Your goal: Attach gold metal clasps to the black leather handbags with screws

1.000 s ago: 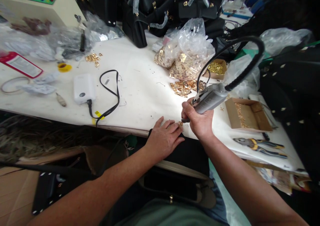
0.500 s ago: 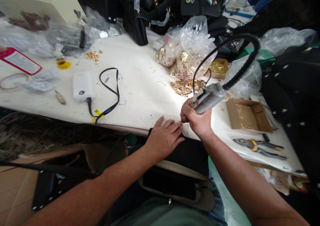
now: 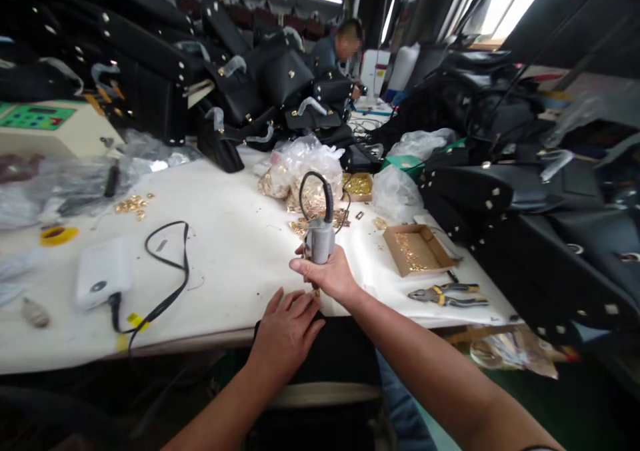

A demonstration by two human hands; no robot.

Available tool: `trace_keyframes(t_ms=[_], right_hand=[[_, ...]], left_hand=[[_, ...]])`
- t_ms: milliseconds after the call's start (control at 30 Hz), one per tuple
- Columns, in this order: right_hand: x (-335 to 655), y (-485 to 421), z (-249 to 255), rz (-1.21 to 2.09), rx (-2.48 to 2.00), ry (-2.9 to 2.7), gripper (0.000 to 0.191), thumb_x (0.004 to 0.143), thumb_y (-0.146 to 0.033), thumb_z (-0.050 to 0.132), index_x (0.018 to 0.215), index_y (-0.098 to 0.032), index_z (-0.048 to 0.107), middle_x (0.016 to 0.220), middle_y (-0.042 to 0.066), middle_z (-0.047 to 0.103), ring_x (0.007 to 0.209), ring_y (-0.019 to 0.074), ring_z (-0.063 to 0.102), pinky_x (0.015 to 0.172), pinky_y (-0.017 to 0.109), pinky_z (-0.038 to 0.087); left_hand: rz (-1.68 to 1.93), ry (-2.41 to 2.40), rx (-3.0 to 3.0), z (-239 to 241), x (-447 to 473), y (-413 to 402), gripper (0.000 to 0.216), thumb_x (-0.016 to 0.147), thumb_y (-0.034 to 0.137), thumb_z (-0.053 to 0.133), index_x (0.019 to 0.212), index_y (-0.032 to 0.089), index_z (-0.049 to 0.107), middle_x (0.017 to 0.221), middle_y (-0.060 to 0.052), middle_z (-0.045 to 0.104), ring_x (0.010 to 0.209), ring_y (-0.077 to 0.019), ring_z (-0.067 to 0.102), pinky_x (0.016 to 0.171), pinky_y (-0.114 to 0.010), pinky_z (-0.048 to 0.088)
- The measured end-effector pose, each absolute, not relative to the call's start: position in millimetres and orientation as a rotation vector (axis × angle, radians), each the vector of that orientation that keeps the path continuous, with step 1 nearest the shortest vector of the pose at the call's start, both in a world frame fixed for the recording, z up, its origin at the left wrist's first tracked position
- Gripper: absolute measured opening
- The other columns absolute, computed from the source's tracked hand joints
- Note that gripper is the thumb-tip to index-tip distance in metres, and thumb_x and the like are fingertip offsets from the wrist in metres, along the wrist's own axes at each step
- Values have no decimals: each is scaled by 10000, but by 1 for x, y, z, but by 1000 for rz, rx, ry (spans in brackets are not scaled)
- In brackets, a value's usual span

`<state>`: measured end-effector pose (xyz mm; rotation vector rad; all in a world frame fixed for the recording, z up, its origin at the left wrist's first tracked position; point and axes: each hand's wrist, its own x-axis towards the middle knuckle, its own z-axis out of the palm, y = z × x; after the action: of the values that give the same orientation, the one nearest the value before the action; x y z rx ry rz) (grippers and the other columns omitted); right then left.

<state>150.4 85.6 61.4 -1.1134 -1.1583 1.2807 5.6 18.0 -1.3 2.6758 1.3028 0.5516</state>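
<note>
My right hand [image 3: 333,274] is wrapped round a grey corded power tool, probably an electric screwdriver [image 3: 320,241], held upright with its cable looping from the top. Its lower end points down at a small gold metal piece [image 3: 316,292] by the table's front edge. My left hand [image 3: 287,328] lies palm down on a black bag [image 3: 345,344] in my lap, fingers stretched out towards the tool's tip. The fingertips are close beside the gold piece; whether they press on it I cannot tell.
On the white table [image 3: 235,264] are a cardboard box [image 3: 425,258] of small gold parts, pliers [image 3: 445,295], bags of gold fittings [image 3: 305,184] and a white power bank [image 3: 103,271] with a cable. Black bags [image 3: 280,78] are piled behind. A person [image 3: 333,48] works at the back.
My view has tilted up, bringing the back of the room and a person into sight. The tool now stands more upright in my right hand; the left hand stays flat beside its tip.
</note>
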Motion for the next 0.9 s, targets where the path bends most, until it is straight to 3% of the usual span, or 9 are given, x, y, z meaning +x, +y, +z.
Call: trace_keyframes(t_ms=[200,433,900], right_hand=[[206,97,81,1026,-1070,-1075,451,727,-595,811,765,-172,662,514,-15,593,415,123,510,380,229,411],[296,149,72,634,-1286,-1051,488,729,-632,800,653,-188,611,491,-17,561,434,123,475,434,255,421],[301,175,42,577,-1423,-1084,437,730,-567,782,663,-176,598,487,-19,551,447,120,475,443,247,374]], left_hand=[[611,1288,2686,-7,5,19,305,982,298,615,1280,258,661,1306,-26,711,1207,-292,619,1122,-560,389],[674,1292,2684,-9,6,18,264,971,296,620,1224,266,688,1283,-22,723,1199,-282,632,1116,-540,403],[725,1287,2657,-9,6,18,252,989,325,590,1214,274,693,1279,-27,727,1196,-279,635,1129,-540,398]])
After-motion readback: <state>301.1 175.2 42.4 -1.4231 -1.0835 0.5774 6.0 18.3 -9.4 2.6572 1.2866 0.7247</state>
